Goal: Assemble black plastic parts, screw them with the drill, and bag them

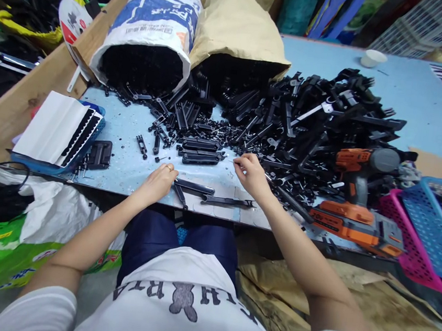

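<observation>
My left hand (pixel 161 179) rests on the blue table (pixel 126 161) with its fingers curled around the end of a long black plastic bar (pixel 197 187). Another black bar (pixel 227 201) lies just right of it near the table's front edge. My right hand (pixel 248 172) is pinched on a thin metal pin (pixel 230 160) beside a small stack of black bars (pixel 201 152). A big heap of black plastic parts (pixel 308 122) spreads behind and to the right of my right hand.
Two open sacks, one white (pixel 157 22) and one tan (pixel 239 25), spill black parts at the back. An orange cordless drill (pixel 354 195) lies right, next to pink and blue baskets (pixel 431 230). A blue tray with white sheets (pixel 56 132) sits left.
</observation>
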The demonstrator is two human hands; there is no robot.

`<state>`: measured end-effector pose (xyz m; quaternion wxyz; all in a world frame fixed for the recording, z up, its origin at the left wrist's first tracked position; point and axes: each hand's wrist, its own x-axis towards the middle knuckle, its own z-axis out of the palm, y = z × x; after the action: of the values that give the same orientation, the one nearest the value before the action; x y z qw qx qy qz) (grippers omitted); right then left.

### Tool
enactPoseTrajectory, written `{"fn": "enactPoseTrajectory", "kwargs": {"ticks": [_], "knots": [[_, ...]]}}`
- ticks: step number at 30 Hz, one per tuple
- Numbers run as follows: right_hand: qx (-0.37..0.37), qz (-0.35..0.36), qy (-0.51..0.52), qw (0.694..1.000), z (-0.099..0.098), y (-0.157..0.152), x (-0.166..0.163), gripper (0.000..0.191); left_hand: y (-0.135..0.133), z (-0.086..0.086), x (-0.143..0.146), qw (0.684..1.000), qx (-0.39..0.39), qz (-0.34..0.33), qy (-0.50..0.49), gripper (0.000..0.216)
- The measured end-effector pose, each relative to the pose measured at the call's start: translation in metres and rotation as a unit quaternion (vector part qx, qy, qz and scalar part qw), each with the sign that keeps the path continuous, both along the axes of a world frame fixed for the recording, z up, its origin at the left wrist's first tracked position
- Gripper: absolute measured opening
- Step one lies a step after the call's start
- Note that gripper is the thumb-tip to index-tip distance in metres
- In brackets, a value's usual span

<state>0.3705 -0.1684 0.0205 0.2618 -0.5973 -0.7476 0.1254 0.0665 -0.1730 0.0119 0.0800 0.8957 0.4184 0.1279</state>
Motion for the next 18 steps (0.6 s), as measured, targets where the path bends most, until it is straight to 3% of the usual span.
{"fn": "enactPoseTrajectory", "kwargs": {"ticks": [5, 8, 13, 18], "knots": [[-0.050, 0.031, 0.094, 0.994, 0.010, -0.031, -0.015, 0.022, -0.007, -0.015, 0.008, 0.996, 0.036, 0.015, -0.084, 0.022], [-0.099, 0.067, 0.096, 0.988, 0.011, -0.044, -0.024, 0.015, -0.012, -0.028, 0.006, 0.991, 0.066, 0.022, -0.112, 0.026], [-0.121, 0.094, 0.003, 0.988, 0.016, -0.044, -0.033, 0.008, -0.011, -0.032, 0.001, 0.994, 0.082, 0.015, -0.072, 0.027], [-0.118, 0.143, -0.152, 0.971, 0.028, -0.042, -0.046, 0.014, -0.010, -0.041, -0.003, 0.994, 0.075, -0.030, -0.074, 0.026]]}}
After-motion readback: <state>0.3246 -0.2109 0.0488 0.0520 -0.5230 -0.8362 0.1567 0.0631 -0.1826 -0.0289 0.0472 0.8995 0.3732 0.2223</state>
